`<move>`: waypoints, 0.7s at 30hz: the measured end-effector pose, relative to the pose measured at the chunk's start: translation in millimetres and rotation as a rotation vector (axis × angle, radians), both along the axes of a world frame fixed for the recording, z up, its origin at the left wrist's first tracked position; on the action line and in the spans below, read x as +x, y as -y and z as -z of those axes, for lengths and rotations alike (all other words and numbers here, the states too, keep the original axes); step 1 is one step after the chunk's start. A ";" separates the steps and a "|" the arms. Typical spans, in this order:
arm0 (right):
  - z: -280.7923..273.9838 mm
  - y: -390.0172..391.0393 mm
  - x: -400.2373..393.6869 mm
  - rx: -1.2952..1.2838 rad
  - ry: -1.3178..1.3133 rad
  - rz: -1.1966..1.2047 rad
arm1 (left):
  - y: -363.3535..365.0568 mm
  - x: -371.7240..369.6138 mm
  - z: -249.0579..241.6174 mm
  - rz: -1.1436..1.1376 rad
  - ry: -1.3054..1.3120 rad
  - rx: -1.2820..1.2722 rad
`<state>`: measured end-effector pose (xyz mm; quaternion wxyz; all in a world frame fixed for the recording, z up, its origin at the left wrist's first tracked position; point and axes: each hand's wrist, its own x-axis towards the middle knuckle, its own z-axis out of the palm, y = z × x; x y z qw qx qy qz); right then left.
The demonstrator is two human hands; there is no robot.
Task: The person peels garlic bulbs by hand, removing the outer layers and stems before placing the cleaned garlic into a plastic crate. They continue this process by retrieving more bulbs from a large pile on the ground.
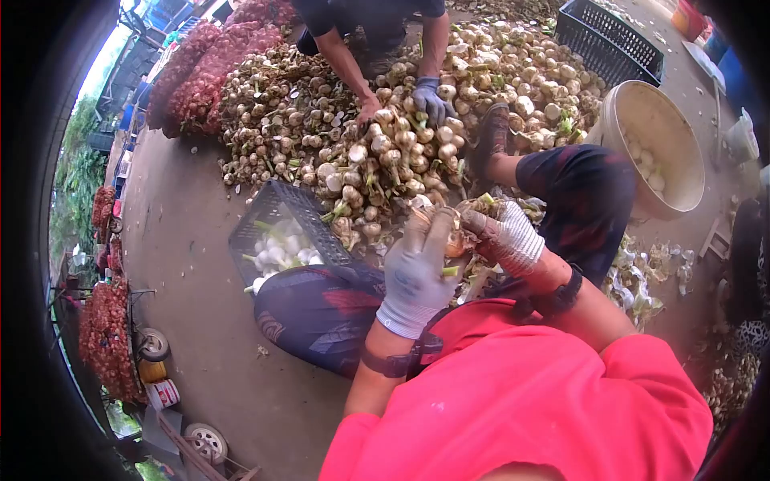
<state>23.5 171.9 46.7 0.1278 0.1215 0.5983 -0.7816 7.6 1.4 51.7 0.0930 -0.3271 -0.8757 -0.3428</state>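
Note:
My left hand [419, 276], in a pale glove, has its fingers closed on a garlic bulb [455, 243] in front of my lap. From the right, my right hand [505, 232], in a striped glove with dark, dirty fingers, presses on the same bulb. A green stem stub sticks out below the bulb. Just beyond both hands lies a large heap of unpeeled garlic [393, 152]. Beside my left knee, a black crate [309, 210] holds white peeled garlic [282, 247].
Across the heap, a co-worker's gloved hand [431, 100] and bare hand [369, 110] touch the garlic. A white bucket [688, 152] with bulbs inside tilts at right, near an empty-looking black crate [609, 44]. Red net sacks [212, 68] lie at upper left. Peelings [638, 276] litter the floor.

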 end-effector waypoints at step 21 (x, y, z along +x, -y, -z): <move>11.9 -13.5 9.0 -0.781 0.285 -0.217 | 9.5 -13.4 56.3 -0.109 1.692 1.432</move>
